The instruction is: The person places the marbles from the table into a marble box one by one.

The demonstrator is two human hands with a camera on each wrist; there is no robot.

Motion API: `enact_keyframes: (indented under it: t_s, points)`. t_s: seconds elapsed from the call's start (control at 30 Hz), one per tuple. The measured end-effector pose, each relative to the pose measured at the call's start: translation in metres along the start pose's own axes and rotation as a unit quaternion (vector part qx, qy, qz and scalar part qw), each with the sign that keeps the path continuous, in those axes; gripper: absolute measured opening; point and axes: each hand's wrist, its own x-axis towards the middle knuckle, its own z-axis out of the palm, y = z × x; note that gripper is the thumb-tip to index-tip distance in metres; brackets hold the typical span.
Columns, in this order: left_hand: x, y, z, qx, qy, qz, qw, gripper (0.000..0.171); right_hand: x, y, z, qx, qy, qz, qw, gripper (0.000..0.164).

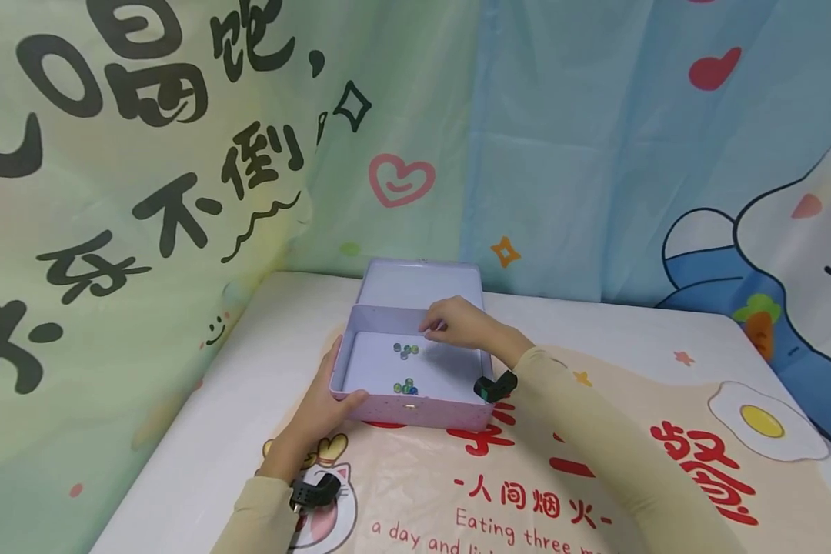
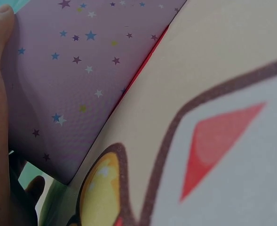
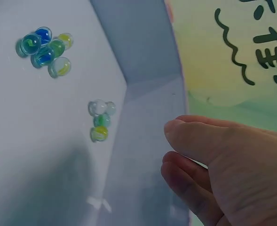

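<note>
A lilac tin box [image 1: 422,413] with a star pattern [image 2: 77,60] stands with its hinged lid [image 1: 415,283] raised at the back. Inside lie two groups of glass marbles: a nearer cluster [image 3: 45,55] of several by the front wall and a farther cluster [image 3: 100,120] towards the back wall. My left hand [image 1: 321,396] grips the box's front left corner, thumb on the front edge and fingers along the left side. Over the back of the box hovers my right hand [image 1: 457,322], its fingers [image 3: 180,176] loosely bent and apart from the thumb. Nothing shows between them.
Under the box lies a white table [image 1: 242,369] with a printed cover bearing red lettering, a fried egg [image 1: 762,422] and a cat. Printed cloth [image 1: 540,154] hangs behind and on the left. Both wrists wear black cameras [image 1: 495,387].
</note>
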Motion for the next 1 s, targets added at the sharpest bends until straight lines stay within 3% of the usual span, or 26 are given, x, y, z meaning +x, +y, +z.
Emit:
enact_keyframes:
  t_s: [0.43,0.77,1.0]
  points:
    - [0.000,0.004,-0.003,0.005,0.000,0.000,1.0000,0.103,-0.043,0.004,-0.034,0.012,0.030,0.004,0.999,0.018]
    - [0.002,0.000,-0.002,0.012,0.003,0.002,0.9999,0.101,-0.083,0.016,-0.034,0.047,0.098,0.017,0.994,0.019]
    - [-0.001,0.003,0.002,0.010,0.003,-0.007,0.9999,0.100,-0.114,0.021,-0.030,0.041,0.123,0.063,0.990,0.020]
